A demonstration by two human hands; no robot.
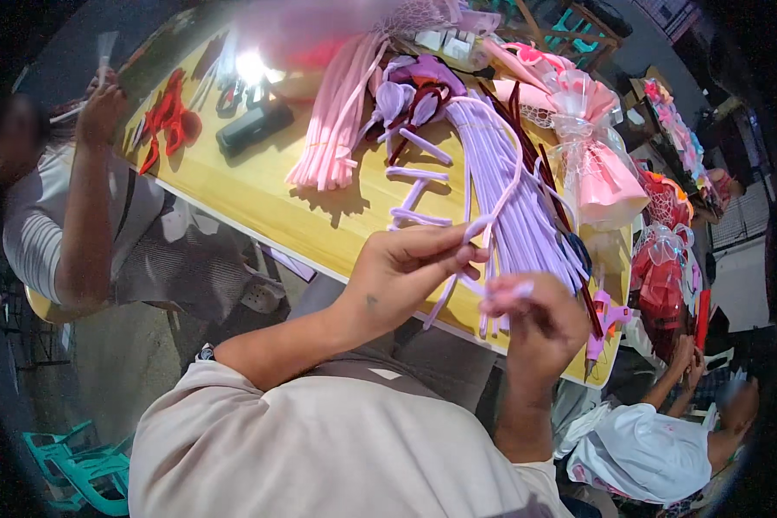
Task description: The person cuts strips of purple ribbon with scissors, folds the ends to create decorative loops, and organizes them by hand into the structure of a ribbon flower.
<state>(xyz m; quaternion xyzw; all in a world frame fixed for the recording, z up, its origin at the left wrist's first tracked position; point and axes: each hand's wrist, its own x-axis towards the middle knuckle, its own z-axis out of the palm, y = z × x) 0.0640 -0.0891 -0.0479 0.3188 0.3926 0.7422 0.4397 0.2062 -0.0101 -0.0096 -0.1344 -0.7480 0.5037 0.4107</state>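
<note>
Between the thumb and fingers of my left hand a lilac pipe cleaner is pinched. Its long, paler part arches up over the table, and a short bent part sits at the fingertips. My right hand, blurred, is just to the right, with its fingertips closed on a lilac end. Behind both hands lies a thick bundle of lavender pipe cleaners. Short folded lavender pieces lie on the table left of that bundle. Lavender and maroon pipe-cleaner flowers rest beyond them.
A pink pipe-cleaner bundle, red-handled scissors and a black case lie on the yellow table. A pink glue gun rests at the right corner, below a pink wrapped bouquet. People sit left and right.
</note>
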